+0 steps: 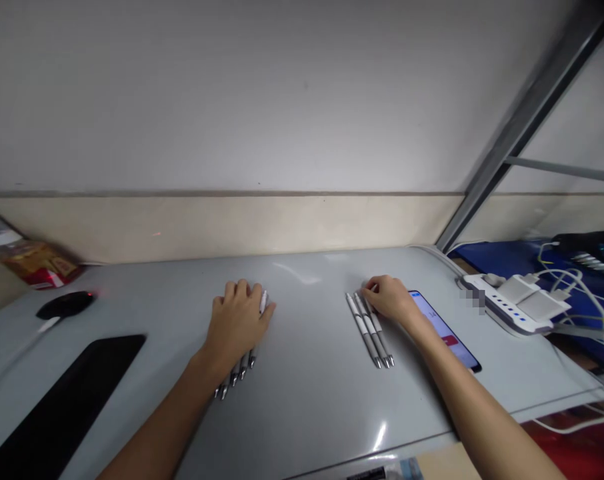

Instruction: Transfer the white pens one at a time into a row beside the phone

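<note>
Several white-and-grey click pens lie side by side on the desk, mostly covered by my left hand. Its fingers curl over their far ends, with the thumb along the rightmost pen. Farther right, three more pens lie nearly parallel, their metal tips toward me. My right hand is closed at the far end of the rightmost of these, fingertips pinched on it. Part of that pen is hidden by the fingers. A phone with a lit screen lies partly behind my right wrist.
The grey desk meets a wall at the back. To the left are a bottle, a black mouse-like device with a white cable, and a black slab. On the right stands a power strip with chargers and cables, beside a metal post.
</note>
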`<state>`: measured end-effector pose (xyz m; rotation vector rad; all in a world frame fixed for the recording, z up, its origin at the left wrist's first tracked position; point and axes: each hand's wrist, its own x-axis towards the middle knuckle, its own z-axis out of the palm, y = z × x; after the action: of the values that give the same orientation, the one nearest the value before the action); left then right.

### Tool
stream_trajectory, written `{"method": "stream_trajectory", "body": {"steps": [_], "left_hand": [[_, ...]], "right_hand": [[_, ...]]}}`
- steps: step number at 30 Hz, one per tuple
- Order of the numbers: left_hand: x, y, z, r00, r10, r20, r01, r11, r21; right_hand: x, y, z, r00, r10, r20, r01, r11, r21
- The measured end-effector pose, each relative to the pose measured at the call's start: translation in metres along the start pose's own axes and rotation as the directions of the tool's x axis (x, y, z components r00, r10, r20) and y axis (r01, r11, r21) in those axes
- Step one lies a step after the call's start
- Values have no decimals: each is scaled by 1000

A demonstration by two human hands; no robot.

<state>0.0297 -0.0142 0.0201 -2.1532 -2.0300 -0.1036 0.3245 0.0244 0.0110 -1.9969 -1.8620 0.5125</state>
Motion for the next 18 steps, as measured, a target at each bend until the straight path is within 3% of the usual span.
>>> {"method": "stream_trajectory", "body": {"steps": [5, 18], "left_hand": [[-1, 1, 2, 998, 65, -20, -65, 997, 41], [-2, 2, 1, 998, 62, -12, -62, 997, 54]], "right_hand": [[-1, 0, 1, 996, 11, 88, -14, 999, 36], [-2, 1, 1, 998, -4, 64, 7, 999, -45]]}}
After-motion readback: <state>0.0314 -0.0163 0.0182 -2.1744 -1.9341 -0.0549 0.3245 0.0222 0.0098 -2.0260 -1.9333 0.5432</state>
